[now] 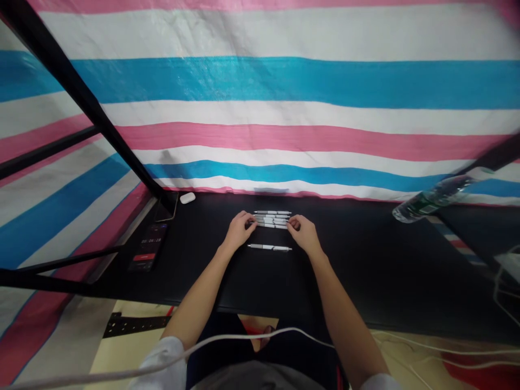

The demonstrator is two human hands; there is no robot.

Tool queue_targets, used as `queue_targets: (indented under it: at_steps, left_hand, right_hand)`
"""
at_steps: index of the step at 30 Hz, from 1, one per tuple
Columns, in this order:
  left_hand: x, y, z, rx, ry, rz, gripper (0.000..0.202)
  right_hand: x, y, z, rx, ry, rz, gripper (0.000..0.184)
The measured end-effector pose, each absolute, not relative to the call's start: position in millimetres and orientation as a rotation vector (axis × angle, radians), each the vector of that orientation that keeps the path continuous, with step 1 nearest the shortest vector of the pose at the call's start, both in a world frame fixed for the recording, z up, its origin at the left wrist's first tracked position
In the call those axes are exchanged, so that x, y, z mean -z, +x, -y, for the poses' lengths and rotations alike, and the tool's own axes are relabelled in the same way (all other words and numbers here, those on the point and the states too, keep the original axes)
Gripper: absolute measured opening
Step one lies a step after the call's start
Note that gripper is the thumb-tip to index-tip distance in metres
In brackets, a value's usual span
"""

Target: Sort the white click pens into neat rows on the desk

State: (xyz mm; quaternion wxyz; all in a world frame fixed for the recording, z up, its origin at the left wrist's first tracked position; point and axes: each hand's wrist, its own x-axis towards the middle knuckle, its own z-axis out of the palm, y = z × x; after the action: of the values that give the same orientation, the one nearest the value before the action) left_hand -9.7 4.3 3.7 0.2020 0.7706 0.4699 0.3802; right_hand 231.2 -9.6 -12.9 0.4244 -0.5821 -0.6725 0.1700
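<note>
On the matte black tabletop, the left hand and the right hand curl half-closed at either end of a tight row of white ballpoint pens, their hold unclear, and a careless nudge could roll the row into the lone white pen just below it.

L hand & R hand at opposite ends of pen row, touching it. 1 more pen lies just nearer person, betw. hands. On black table: phone, earbud case. Water btl up R, striped tarp behind.
</note>
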Motion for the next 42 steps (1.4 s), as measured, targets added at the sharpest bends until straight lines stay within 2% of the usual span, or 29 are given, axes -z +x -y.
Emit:
queue_targets:
  at_steps: [14,18,26,42]
  left_hand:
    - [15.0,-15.6,-14.6,-0.943,2.155,-1.392,0.009]
    - [8.9,-14.4,-13.1,-1.059,2.056,-1.332,0.005]
    - [-2.1,-7.3,-9.9,-1.277,1.533,-1.106,0.025]
    - [-6.3,-7.6,-8.2,-1.341,1.468,-1.079,0.027]
  right_hand:
    - [18.5,236.2,7.9,-0.459,-1.378,1.856,0.004]
    - [14.5,239.1,7.5,-0.554,-1.357,1.708,0.014]
    - [2.1,230.5,8.8,-1.025,-1.158,1.225,0.031]
    - [1.7,227.3,8.3,-1.082,-1.053,1.060,0.033]
